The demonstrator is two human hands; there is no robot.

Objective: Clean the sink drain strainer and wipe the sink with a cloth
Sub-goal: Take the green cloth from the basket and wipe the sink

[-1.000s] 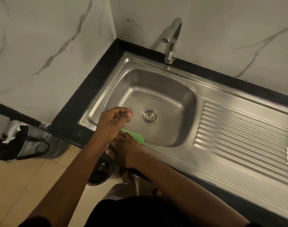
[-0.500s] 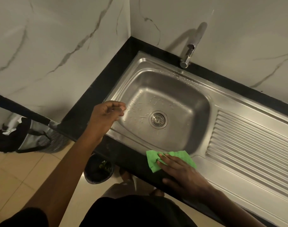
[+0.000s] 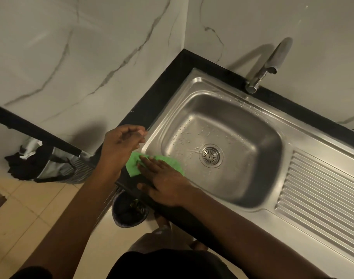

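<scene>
Hands: I count two, my left hand [image 3: 121,146] and my right hand [image 3: 166,186].
Cloths: one green cloth [image 3: 134,165], flat under the fingers of my right hand.
Sinks: one steel sink [image 3: 252,178], just beyond my right hand.
Drain strainers: one drain strainer [image 3: 210,155], in the basin floor past my right hand.
Taps: one tap [image 3: 266,65], well beyond both my hands.
Draining boards: one ribbed draining board [image 3: 321,198], right of my right hand.
Bins: one dark bin [image 3: 129,213], on the floor below my right hand.
Bags: one bag [image 3: 51,166], on the floor left of my left hand.
</scene>
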